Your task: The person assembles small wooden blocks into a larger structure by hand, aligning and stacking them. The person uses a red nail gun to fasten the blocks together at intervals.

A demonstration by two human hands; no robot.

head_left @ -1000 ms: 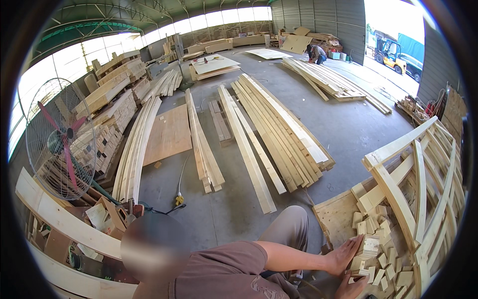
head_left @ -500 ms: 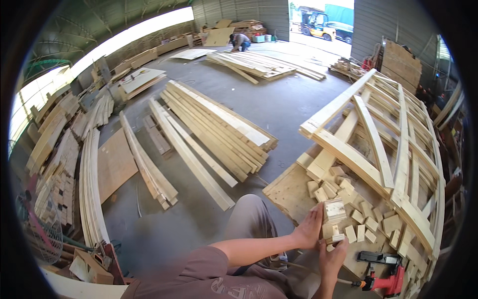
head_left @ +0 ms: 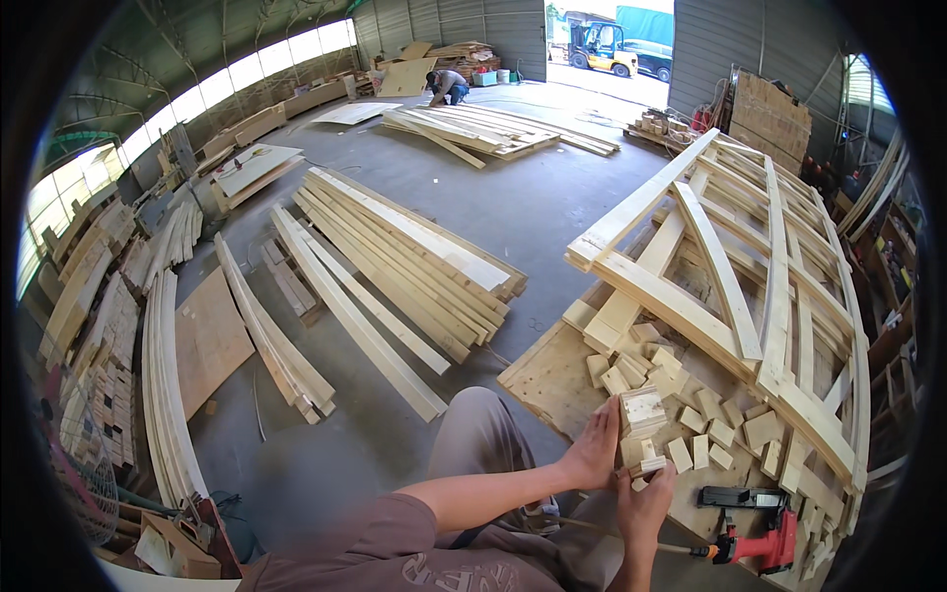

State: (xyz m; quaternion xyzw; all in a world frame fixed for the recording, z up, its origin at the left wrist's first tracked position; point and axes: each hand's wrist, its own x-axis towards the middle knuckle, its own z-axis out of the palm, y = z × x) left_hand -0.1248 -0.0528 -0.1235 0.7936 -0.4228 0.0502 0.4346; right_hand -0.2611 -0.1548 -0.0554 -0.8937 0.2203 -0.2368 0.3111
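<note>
My left hand [head_left: 592, 449] presses its fingers along the left side of a small stack of pale wooden blocks [head_left: 643, 409], steadying it at the near edge of a plywood sheet. Just nearer to me, my right hand [head_left: 646, 505] grips a small wooden block [head_left: 646, 462] between thumb and fingers, up against the stack. The undersides of both hands' grips are hidden. Around the stack lie several loose wooden offcuts [head_left: 710, 405]. A red and black nail gun [head_left: 760, 543] with a hose rests on its side, right of my right hand.
A slatted timber frame [head_left: 691, 306] stands over the plywood sheet [head_left: 538, 380] on the right. Long boards [head_left: 404, 257] lie on the floor ahead and left. Farther off, a person [head_left: 449, 87] bends by more boards. A forklift [head_left: 602, 49] stands outside the doorway.
The whole view has shifted, so the surroundings sit a little farther left in the picture. Both hands keep nearly the same hold on the wooden blocks.
</note>
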